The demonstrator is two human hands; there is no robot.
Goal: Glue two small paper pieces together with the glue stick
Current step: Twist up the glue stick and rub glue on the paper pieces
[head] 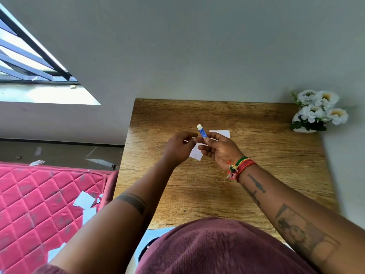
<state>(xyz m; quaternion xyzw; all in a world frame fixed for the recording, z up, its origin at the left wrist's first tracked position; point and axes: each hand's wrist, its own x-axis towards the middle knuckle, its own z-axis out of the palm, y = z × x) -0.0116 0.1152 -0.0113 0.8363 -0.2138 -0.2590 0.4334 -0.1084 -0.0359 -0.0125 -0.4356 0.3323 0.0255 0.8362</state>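
Observation:
My right hand (219,150) holds a blue glue stick (202,132) upright above the wooden table (256,184), its white glue tip bare and pointing away from me. My left hand (178,148) is just left of it, fingers curled, fingertips meeting the stick's lower end. A pale sliver shows between those fingers; I cannot tell what it is. Two small white paper pieces lie on the table under my hands: one (222,133) partly hidden behind the right fingers, the other (196,155) below and between both hands.
A white pot of white flowers (318,111) stands at the table's far right corner against the wall. A red quilted mattress (39,204) with scattered paper scraps (85,200) lies to the left of the table. A barred window is at the upper left.

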